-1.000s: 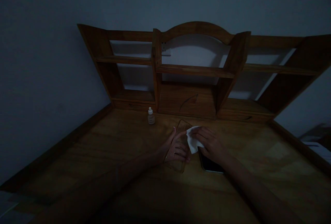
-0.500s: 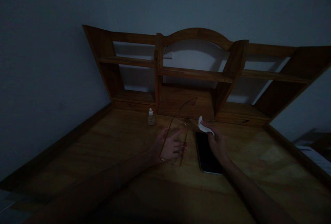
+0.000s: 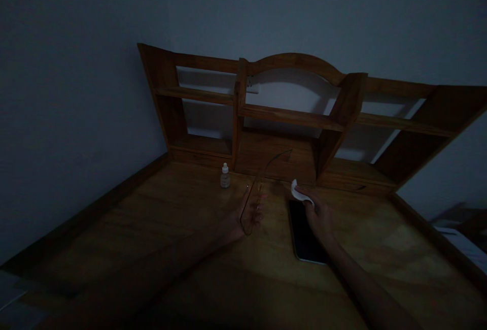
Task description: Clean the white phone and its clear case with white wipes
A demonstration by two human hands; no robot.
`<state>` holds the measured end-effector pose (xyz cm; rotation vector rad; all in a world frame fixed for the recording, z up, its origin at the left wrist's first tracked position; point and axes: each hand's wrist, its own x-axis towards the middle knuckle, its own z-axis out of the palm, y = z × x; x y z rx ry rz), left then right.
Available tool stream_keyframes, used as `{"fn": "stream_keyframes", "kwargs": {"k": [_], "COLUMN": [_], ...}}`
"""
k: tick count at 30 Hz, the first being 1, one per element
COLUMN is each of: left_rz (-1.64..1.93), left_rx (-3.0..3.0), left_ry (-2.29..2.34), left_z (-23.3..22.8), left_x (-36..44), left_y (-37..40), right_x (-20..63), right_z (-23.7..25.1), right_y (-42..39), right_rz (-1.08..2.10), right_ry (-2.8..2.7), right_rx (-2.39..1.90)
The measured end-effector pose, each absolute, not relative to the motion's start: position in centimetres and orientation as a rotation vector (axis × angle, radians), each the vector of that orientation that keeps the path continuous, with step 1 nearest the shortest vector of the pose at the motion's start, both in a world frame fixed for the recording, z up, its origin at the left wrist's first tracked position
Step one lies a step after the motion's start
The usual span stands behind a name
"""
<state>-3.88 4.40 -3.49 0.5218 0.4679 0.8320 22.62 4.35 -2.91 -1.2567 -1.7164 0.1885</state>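
Dim wooden desk [image 3: 160, 228] under a shelved hutch [image 3: 289, 117]. Left hand [image 3: 249, 213] closed around a clear phone case [image 3: 253, 203], held nearly edge-on above the desktop. Right hand [image 3: 317, 216] pinching a white wipe [image 3: 299, 193], resting over the top end of a dark phone [image 3: 302, 236] lying flat. Small dropper bottle [image 3: 224, 176] upright at 11 o'clock from the case, well apart.

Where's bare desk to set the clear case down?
Bare wood lies left of the left hand, below the small bottle, and right of the phone. It is crowded between clear case, phone and right hand.
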Motion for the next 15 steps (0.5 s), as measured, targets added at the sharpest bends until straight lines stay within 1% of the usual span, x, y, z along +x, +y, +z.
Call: {"fn": "stream_keyframes", "kwargs": {"k": [5,10,15], "left_rz": [0.889,0.865,0.864], "left_rx": [0.569,0.759,0.771], "left_ry": [0.631,0.570,0.488], "left_z": [-2.4,-1.4,-1.1], "left_x": [-3.8,-4.1,-4.0], "left_y": [3.5,2.6,2.2], "right_x": [22.7,22.6,22.5], "right_z": [-3.3,-3.2,-3.0], "right_y": [4.6,4.6,4.4], "right_rz": [0.179,0.207,0.253], "right_ry": [-1.721,-1.703,-1.656], "right_rx": [-1.243,-1.249,-1.284]}}
